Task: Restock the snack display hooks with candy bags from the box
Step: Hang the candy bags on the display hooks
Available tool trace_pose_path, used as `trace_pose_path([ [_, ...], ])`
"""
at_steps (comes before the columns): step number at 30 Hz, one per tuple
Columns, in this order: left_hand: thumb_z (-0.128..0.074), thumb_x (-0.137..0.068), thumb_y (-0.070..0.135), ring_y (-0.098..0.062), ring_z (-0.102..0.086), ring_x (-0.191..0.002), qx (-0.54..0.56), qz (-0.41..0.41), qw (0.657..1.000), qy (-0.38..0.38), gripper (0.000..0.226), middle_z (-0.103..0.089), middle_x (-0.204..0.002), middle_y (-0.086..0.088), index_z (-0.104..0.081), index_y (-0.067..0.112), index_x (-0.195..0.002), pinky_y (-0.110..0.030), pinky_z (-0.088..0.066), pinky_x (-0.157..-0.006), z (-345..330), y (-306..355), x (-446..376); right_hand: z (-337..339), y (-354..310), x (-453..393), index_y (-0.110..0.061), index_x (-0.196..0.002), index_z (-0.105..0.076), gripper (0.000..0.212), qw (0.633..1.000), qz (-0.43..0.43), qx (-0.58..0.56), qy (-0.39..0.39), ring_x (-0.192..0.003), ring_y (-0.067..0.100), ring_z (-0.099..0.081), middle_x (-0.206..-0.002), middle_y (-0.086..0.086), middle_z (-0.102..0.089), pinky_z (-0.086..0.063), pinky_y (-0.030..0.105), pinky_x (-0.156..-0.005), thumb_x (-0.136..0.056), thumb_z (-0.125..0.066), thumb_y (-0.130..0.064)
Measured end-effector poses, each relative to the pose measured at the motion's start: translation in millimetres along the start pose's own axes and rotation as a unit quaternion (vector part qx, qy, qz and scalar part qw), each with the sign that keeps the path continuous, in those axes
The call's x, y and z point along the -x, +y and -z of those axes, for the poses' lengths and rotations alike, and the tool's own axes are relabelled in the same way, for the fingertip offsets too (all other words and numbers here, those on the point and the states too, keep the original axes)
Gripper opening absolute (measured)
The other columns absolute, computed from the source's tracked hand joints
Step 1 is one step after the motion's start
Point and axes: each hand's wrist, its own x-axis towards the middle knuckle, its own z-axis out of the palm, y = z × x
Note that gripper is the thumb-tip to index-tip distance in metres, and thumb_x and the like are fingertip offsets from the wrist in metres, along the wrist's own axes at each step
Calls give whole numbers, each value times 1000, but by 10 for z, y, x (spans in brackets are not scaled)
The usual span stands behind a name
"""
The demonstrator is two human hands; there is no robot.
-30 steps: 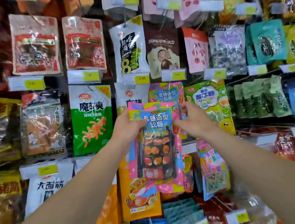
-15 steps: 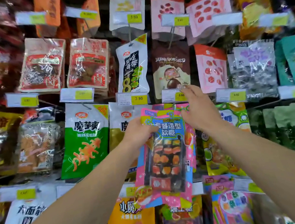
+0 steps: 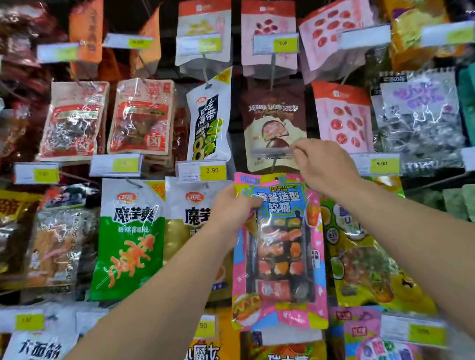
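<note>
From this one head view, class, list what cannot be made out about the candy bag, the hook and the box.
- Box: not in the head view at all.
- Hook tip: hidden behind the right hand and its blurred tag holder.
- Candy bag: whether its hole is on the hook cannot be told; its top left corner is covered by the left hand.
- Side price tags: motion blur hides the numbers.
</note>
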Motion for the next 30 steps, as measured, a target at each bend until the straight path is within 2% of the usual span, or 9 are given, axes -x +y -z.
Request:
trace_pose_path([
  [2,-67,-84,-2,-19,-59,-67,-6,-1,1000,29,15,-66,-75,-6,-62,12,-84,-29,-49,-64,-25,30,-67,5,-4,-24,-21,-113,-65,29,1000,-2,6,-2,-98,34,-60,-105,8,-69,-45,38,-73,-101,-39,-26],
  [4,-69,-83,-1,-21,-58,-69,-11,8,999,48,14,-64,-77,-10,-60,8,-88,-34,-51,-67,-46,45,-127,8,-4,-38,-20,-110,-65,29,1000,-2,5,-4,-94,34,-60,-99,9,-68,-48,40,-72,-101,-38,-26],
  [8,-68,-84,-3,-20,-55,-62,-11,18,999,43,21,-62,-82,-14,-60,3,-102,-31,-47,-60,-101,115,-195,-9,9,-52,-19,-104,-64,28,1000,-3,-13,-2,-92,33,-59,-98,9,-68,-50,41,-74,-100,-37,-27],
  [13,-66,-85,-2,-22,-60,-64,-12,42,999,22,20,-67,-91,-16,-64,0,-105,-34,-53,-67,-151,121,-274,-40,10,-43,-20,-103,-66,29,1000,-7,-26,3,-86,31,-59,-92,5,-67,-51,43,-71,-100,-38,-27],
  [16,-66,-86,-2,-21,-62,-67,-18,58,998,22,12,-67,-90,-13,-64,4,-96,-33,-54,-66,-118,50,-266,-56,3,-26,-22,-108,-67,30,999,-3,-37,4,-89,29,-60,-96,4,-69,-51,42,-72,-100,-39,-28],
  [20,-67,-86,-1,-22,-62,-65,-19,59,998,23,19,-67,-92,-16,-64,0,-105,-33,-54,-64,-98,36,-296,-68,2,-9,-21,-113,-68,31,999,0,-50,9,-97,28,-61,-105,4,-70,-51,41,-77,-100,-40,-26],
  [23,-66,-88,1,-23,-59,-66,-26,55,998,25,5,-65,-83,-12,-62,4,-87,-32,-52,-66,-118,120,-312,-77,9,0,-21,-116,-67,32,999,-1,-53,12,-99,27,-61,-108,4,-70,-51,39,-77,-101,-40,-26],
  [25,-66,-88,1,-22,-58,-64,-33,60,997,33,14,-62,-76,-10,-58,7,-79,-31,-50,-64,-119,133,-336,-79,10,0,-21,-117,-67,32,998,-2,-58,12,-101,27,-62,-111,3,-70,-52,41,-81,-101,-40,-27],
  [30,-66,-86,-2,-19,-58,-57,-25,68,997,28,12,-63,-77,-10,-61,4,-95,-27,-49,-53,-120,70,-296,-81,30,17,-22,-118,-68,32,998,-2,-63,6,-108,27,-60,-117,3,-68,-51,44,-88,-100,-42,-27],
])
